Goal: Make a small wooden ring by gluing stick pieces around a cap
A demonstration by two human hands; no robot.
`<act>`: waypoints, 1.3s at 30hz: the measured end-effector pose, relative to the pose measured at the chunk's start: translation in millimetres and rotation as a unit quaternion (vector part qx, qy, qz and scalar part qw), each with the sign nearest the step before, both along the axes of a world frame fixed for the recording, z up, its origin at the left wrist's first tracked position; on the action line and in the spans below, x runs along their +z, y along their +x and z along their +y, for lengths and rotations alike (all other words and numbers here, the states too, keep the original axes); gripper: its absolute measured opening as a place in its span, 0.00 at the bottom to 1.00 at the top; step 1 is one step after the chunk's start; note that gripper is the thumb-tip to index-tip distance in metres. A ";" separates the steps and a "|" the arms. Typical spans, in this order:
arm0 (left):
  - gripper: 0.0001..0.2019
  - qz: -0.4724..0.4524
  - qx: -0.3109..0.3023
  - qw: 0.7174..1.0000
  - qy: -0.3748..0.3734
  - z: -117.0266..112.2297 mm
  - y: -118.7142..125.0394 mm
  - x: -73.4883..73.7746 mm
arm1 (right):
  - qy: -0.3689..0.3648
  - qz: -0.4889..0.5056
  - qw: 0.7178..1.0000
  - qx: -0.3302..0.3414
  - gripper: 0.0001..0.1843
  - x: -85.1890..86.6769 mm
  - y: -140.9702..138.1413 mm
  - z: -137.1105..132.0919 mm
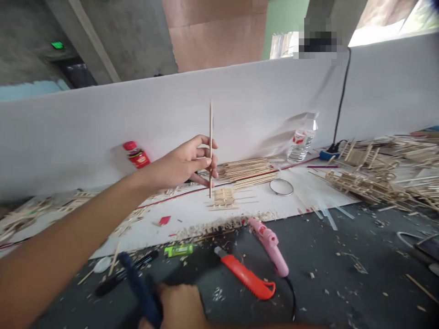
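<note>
Wooden stick [211,146] stands upright, pinched by the left hand [187,164] just above a stick lattice [224,198]. Nearer than the lattice, the right hand [181,304] grips a blue tool [140,285].

No legible text or labels.

On the dark tabletop [343,274] lie a pink glue gun [269,244], an orange utility knife [245,274] and a green lighter [178,250]; farther back, a metal ring [281,187], stacked sticks [247,170] and a water bottle [302,141]
</note>
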State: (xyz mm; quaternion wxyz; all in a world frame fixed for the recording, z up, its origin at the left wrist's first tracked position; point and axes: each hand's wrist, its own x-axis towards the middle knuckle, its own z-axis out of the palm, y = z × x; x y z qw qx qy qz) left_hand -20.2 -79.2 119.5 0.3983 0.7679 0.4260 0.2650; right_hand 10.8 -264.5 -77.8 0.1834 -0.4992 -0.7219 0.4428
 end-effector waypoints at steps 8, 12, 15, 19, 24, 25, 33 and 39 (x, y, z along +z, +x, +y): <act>0.13 -0.327 0.016 0.943 -0.054 -173.4 -52.8 -12.9 | 0.022 0.106 0.994 0.029 0.11 -0.3 26.6 -6.8; 0.12 -0.377 0.027 0.925 -0.030 -214.7 -62.4 -21.4 | 0.021 0.129 0.991 0.029 0.10 1.3 25.3 -8.3; 0.11 -0.408 0.037 0.912 -0.022 -231.7 -69.0 -29.9 | -0.002 0.155 0.987 0.027 0.08 5.5 28.7 -9.3; 0.07 -0.448 0.077 0.889 0.053 -241.1 -68.5 -51.5 | -0.045 0.206 0.978 -0.001 0.14 12.1 45.7 -20.5; 0.07 -0.519 0.183 0.814 0.186 -244.1 -55.1 -89.9 | -0.035 0.250 0.963 -0.096 0.23 17.8 65.5 -47.8; 0.08 -0.524 0.198 0.805 0.196 -245.0 -53.4 -96.9 | -0.035 0.254 0.961 -0.106 0.24 17.3 66.9 -52.4; 0.11 -0.556 0.256 0.773 0.170 -247.4 -56.6 -124.3 | 0.079 0.145 0.982 -0.093 0.11 18.9 63.4 -73.4; 0.10 -0.549 0.266 0.774 0.168 -242.8 -52.6 -133.5 | 0.153 0.122 0.979 -0.054 0.04 25.4 63.7 -76.9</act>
